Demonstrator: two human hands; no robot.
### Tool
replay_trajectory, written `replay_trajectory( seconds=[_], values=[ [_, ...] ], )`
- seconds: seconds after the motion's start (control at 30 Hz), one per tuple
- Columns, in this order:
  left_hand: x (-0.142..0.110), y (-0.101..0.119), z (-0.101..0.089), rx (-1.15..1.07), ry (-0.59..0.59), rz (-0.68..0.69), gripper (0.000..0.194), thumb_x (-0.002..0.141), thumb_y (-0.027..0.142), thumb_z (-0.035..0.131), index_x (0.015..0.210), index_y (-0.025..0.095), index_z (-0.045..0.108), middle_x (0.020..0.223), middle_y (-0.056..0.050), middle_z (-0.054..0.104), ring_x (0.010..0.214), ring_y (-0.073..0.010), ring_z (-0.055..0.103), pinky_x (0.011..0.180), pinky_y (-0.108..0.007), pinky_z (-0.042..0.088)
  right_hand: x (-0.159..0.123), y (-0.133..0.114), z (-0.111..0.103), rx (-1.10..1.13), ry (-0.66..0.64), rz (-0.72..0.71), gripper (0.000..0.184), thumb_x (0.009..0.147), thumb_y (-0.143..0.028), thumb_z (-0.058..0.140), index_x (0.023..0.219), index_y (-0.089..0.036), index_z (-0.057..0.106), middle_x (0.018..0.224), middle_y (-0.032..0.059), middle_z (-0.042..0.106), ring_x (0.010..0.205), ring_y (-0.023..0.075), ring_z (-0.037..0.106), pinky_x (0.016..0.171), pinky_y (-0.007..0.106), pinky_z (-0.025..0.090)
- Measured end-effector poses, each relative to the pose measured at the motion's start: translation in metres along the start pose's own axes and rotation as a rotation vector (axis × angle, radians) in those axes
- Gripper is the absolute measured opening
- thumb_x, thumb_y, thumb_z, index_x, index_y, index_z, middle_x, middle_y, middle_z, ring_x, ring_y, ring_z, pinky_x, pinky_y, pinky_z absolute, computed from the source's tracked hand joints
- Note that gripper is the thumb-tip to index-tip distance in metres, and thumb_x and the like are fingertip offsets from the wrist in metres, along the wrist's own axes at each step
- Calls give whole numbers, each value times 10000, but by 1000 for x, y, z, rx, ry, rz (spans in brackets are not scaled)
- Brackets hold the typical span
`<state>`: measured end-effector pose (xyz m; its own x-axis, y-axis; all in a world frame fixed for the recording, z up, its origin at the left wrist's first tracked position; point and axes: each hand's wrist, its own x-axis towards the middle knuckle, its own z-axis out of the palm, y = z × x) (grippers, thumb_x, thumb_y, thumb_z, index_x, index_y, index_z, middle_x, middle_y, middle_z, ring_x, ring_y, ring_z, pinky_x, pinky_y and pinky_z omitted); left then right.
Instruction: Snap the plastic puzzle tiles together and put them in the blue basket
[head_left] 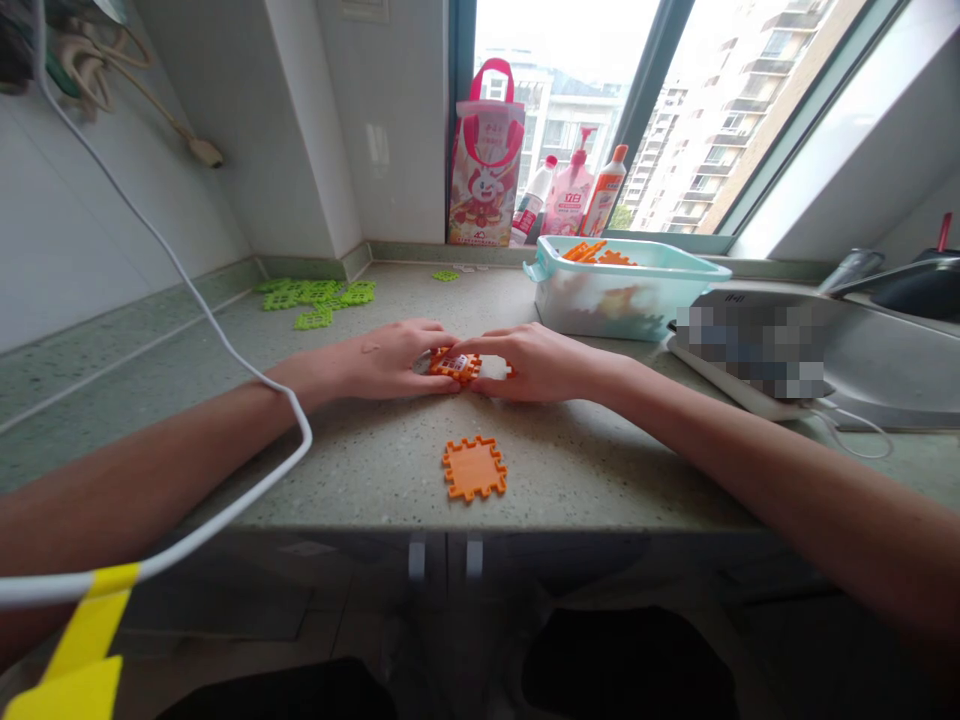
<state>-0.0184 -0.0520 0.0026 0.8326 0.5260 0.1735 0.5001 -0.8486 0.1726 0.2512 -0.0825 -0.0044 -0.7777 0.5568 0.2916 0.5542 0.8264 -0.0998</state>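
Note:
Both hands meet over the counter around a small assembly of orange interlocking tiles (pixel 456 366) with toothed edges. My left hand (pixel 397 360) grips its left side between thumb and fingers. From the right, my right hand (pixel 536 362) has its fingertips closed on the same tiles, and a bit of orange shows by its palm. How the pieces join is partly hidden by the fingers. Nearer the counter's front edge, a single flat orange tile (pixel 475 469) lies apart from both hands.
Green toothed tiles (pixel 315 298) lie at the back left, with a small green one (pixel 445 276) near the wall. A pale blue bin (pixel 600 300) holds more orange pieces. A sink (pixel 900 340) is at right. A white cable (pixel 247 490) crosses over my left arm in view.

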Motion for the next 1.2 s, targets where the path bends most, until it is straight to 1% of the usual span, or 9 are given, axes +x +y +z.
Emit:
replay_trajectory(
  seconds=[0.37,0.63,0.77,0.87,1.0,1.2],
  values=[
    [0,2,0,-8,-7,20,502,1035,660,595,1221,222,754,1198,-110,725,1060,-272,700,921,-358,518,0,0,0,5,0,10,470,988,-299,706,1457,-273,720,1184,84,810,872,206,730,830,319,496],
    [-1,2,0,-5,-9,39,488,1042,647,586,1223,226,752,1184,-110,721,1049,-272,696,909,-363,520,0,-2,-2,-11,-19,4,467,1014,-308,682,1478,-263,696,1203,88,811,899,210,741,838,322,503],
    [-1,6,-1,3,-25,35,484,1059,645,555,1230,232,741,1176,-101,716,1034,-264,693,916,-350,520,-1,-6,-4,0,-29,1,470,1018,-291,673,1487,-272,684,1215,88,812,940,224,754,850,330,514],
    [-2,8,-1,20,-29,32,460,1065,623,558,1205,222,736,1132,-95,716,995,-256,686,901,-346,508,-2,-11,-5,-14,-50,20,482,1023,-277,662,1505,-280,667,1213,85,814,936,227,757,833,327,511],
    [-3,10,-2,25,-25,35,429,1064,593,570,1187,215,731,1135,-94,718,987,-255,683,900,-346,495,-3,-14,-6,-37,-73,39,494,1032,-281,648,1526,-269,649,1221,94,810,922,232,755,817,330,504],
    [-3,8,-1,29,-37,45,430,1072,592,561,1202,212,715,1134,-95,713,997,-258,677,910,-350,486,-3,-10,-5,-12,-46,24,493,1019,-279,666,1511,-274,660,1197,86,810,902,221,745,822,330,507]
  ],
)
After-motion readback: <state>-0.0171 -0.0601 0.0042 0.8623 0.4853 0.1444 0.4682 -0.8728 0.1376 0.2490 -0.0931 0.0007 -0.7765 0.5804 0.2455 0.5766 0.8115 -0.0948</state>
